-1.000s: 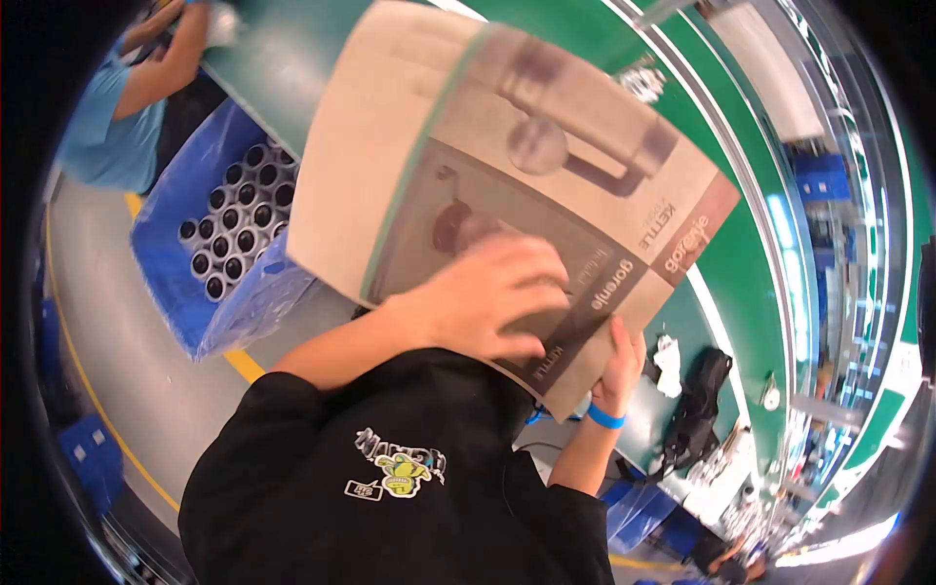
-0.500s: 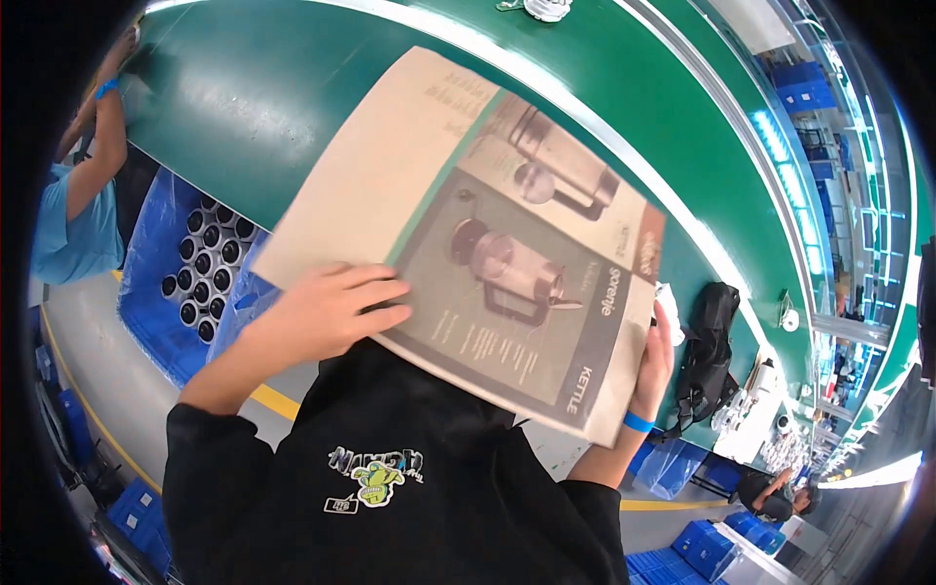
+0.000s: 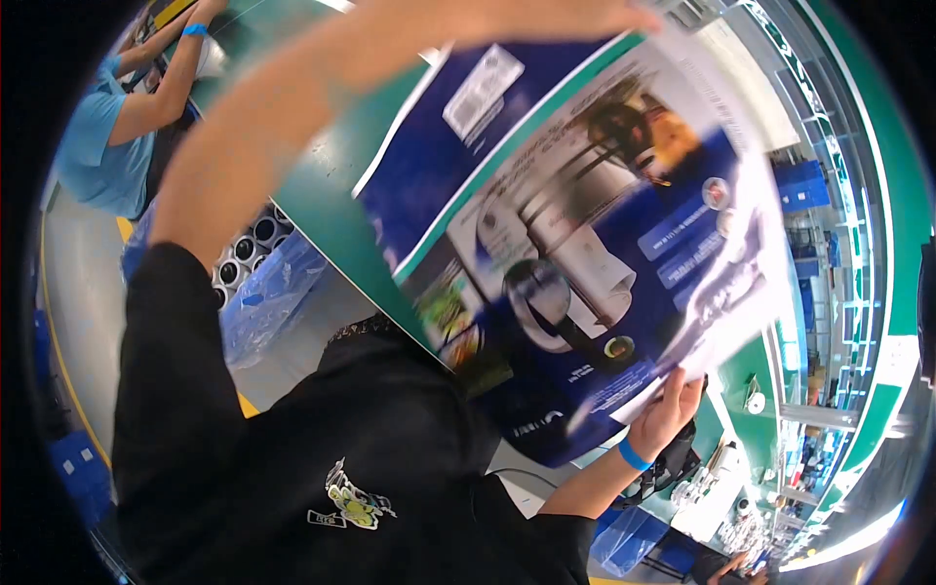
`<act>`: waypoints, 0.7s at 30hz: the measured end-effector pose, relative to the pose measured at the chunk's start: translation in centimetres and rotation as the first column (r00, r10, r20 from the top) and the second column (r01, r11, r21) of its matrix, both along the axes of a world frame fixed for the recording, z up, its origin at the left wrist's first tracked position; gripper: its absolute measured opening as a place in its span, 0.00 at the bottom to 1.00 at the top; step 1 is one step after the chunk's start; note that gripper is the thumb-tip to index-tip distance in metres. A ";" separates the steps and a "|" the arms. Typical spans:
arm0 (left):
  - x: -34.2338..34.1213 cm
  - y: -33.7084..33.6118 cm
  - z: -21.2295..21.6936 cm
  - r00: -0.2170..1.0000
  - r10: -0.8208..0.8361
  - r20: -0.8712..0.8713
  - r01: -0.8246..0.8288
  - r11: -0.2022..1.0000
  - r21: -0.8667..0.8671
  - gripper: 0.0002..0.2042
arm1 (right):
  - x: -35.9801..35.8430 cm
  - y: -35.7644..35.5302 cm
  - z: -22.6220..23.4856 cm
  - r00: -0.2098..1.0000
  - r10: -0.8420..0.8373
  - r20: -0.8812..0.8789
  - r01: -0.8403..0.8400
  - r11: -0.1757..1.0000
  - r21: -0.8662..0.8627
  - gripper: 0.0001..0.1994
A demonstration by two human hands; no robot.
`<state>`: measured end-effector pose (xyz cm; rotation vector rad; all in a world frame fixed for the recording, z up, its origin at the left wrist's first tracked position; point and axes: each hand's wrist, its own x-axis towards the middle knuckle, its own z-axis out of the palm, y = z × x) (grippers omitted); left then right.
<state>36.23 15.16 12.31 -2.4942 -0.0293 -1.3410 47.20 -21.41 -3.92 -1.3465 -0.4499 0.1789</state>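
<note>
A flat kettle carton (image 3: 673, 283) is held up in front of me, tilted. It has dark blue printing, a green stripe, a barcode label and pictures of a kettle. My left hand (image 3: 585, 18) reaches across to the carton's upper edge, blurred by motion, its fingers at the far corner. With fingers closed on the lower right edge, my right hand (image 3: 669, 414) grips the carton; a blue band circles that wrist. Glare washes out part of the carton's right side.
A green worktable (image 3: 341, 219) lies beyond the carton. To the left, a person in a light blue shirt (image 3: 112, 136) works near a blue-lined bin holding several round dark-topped parts (image 3: 244, 249). A black bag (image 3: 673, 463) sits behind my right wrist.
The carton has been turned from its grey and beige face to a blue one and raised. My left hand has swung up from the near edge to the top edge.
</note>
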 end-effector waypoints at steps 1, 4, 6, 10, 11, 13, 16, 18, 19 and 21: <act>-0.6 -3.6 -0.5 0.929 0.186 -0.321 -0.250 0.953 -0.173 0.29 | 2.0 -1.7 -1.7 0.999 -0.029 0.025 0.032 0.993 -0.110 0.14; 0.0 -2.5 -16.6 0.972 -0.140 -0.191 0.064 0.932 -0.356 0.23 | 2.8 -1.4 -5.1 0.994 -0.040 0.100 0.076 0.917 -0.392 0.11; -2.0 -4.1 -23.3 0.866 -0.014 -0.500 -0.244 0.860 -0.448 0.24 | 2.9 -1.7 -7.4 0.999 0.035 0.012 -0.026 0.891 -0.453 0.18; -2.3 -2.5 -28.4 0.835 -0.007 -0.550 -0.293 0.841 -0.455 0.26 | 1.0 -0.1 -9.3 0.969 0.007 0.246 0.172 0.697 -0.697 0.30; -1.8 -2.1 -28.5 0.839 -0.009 -0.544 -0.287 0.842 -0.457 0.26 | 0.4 0.9 -8.7 0.908 0.072 0.413 0.289 0.607 -0.740 0.31; -1.4 -1.4 -29.0 0.867 -0.020 -0.498 -0.254 0.842 -0.476 0.25 | -0.6 3.0 -7.6 0.732 0.319 0.602 0.374 0.551 -0.746 0.33; 0.9 0.2 -29.6 0.936 -0.053 -0.349 -0.142 0.849 -0.509 0.19 | -1.8 7.6 -7.0 0.581 0.551 0.599 0.298 0.541 -0.787 0.33; 2.8 1.0 -29.5 0.954 -0.141 -0.265 -0.035 0.823 -0.567 0.12 | -0.8 8.5 -11.2 0.527 0.666 0.527 0.380 0.370 -0.848 0.31; 2.5 1.1 -28.9 0.928 -0.163 -0.335 -0.012 0.887 -0.463 0.11 | -0.1 8.8 -11.3 0.587 0.633 0.504 0.301 0.407 -0.862 0.30; 0.9 -0.6 -27.1 0.945 -0.311 0.103 0.318 0.794 -0.517 0.09 | 0.7 8.0 -12.3 0.573 0.617 0.539 0.335 0.424 -0.841 0.29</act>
